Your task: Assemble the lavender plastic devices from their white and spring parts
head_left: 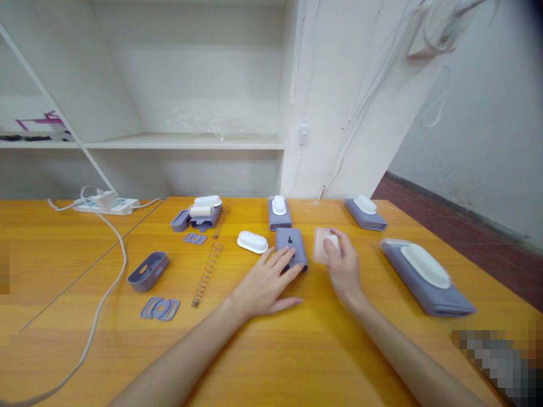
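My left hand lies palm down with its fingers stretched and spread. Its fingertips rest on a grey-purple plastic housing that has a small dark slot on top. Just right of the housing, my right hand is closed on a pale, squarish block with a whiter part under the thumb; its exact kind I cannot make out. A white oval ribbed piece sits on the table left of the housing. Two coiled springs lie farther left, near a hollow purple shell and flat purple plates.
Purple housings topped with white oval pieces stand at the back, back right and right. More parts cluster at back left. A power strip and a long white cable occupy the table's left side.
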`<state>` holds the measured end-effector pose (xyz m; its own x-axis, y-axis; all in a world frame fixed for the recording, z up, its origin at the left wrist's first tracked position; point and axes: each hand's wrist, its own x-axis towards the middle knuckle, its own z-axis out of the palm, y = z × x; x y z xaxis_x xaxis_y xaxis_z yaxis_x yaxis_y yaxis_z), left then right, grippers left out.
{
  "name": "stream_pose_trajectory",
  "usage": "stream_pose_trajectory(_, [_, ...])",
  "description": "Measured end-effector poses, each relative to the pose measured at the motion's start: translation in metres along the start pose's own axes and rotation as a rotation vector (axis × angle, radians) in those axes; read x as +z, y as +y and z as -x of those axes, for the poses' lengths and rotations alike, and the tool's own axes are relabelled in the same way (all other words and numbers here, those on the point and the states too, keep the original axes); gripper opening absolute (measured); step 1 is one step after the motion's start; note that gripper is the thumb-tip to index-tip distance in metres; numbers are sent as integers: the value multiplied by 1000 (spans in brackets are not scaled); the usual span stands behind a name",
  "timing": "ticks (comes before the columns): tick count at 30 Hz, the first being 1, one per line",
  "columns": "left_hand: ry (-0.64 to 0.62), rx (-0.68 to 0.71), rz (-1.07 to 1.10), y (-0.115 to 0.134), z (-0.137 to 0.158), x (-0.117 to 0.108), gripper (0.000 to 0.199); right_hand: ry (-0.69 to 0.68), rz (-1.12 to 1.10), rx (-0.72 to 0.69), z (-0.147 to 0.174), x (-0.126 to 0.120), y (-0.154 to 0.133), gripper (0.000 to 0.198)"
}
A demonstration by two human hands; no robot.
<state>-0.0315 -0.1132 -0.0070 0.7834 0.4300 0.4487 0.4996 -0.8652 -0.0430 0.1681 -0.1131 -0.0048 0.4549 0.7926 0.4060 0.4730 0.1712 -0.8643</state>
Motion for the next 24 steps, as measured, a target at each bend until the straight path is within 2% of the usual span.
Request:
stream_pose_trajectory(3, [62, -41, -20, 0, 1, 4, 45, -37, 559, -205, -9, -9, 4, 42])
stream_pose_trajectory(5, [129, -57, -52, 0, 3, 7, 36, -93, 853, -241, -11, -13, 5, 43])
stream_pose_trajectory(8, [213, -107, -98, 0, 3, 10, 32, -152, 1109, -240, -13, -16, 6, 42])
stream_pose_trajectory(12, [249, -175, -161, -2, 3, 9, 24, -167, 1233, -262, -15, -17, 6, 41])
stream_pose_trajectory(16, [214, -195, -144, -5, 5, 9, 3, -160, 1251, -263, -15, -17, 4, 41])
stream_pose_trajectory(20, [155, -251, -127, -10, 9, 9, 27, -172, 1241, -243, -15, -17, 3, 42])
stream_pose_trajectory(22, [137, -264, -133, -11, 9, 9, 30, -175, 1223, -241, -15, -17, 4, 44])
stream_pose_trajectory(24, [147, -267, -137, -11, 8, 8, 23, -166, 1213, -244, -16, -17, 5, 45])
